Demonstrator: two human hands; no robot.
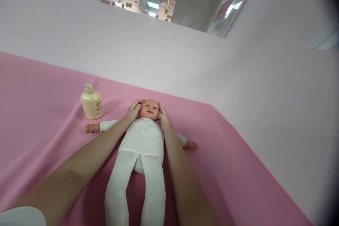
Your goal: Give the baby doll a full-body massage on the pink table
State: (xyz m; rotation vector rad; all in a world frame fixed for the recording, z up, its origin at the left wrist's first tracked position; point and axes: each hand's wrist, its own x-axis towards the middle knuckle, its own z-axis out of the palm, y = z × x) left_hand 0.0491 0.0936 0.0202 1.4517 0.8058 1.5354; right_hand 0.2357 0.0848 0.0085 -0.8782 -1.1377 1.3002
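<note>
A baby doll (144, 137) in white clothing is laid on its back on a pink cloth (39, 113), its head cupped on both sides: the left hand (132, 111) and the right hand (162, 117) are spread open, fingers gently curved and resting flat against the doll's cheeks and temples rather than gripped around anything. A cream pump bottle (91, 103) is stood upright near the doll's outstretched arm, apart from both hands. The step in hand is judged to be a stroking of the face, for which light, even pressure from both palms would be called for.
</note>
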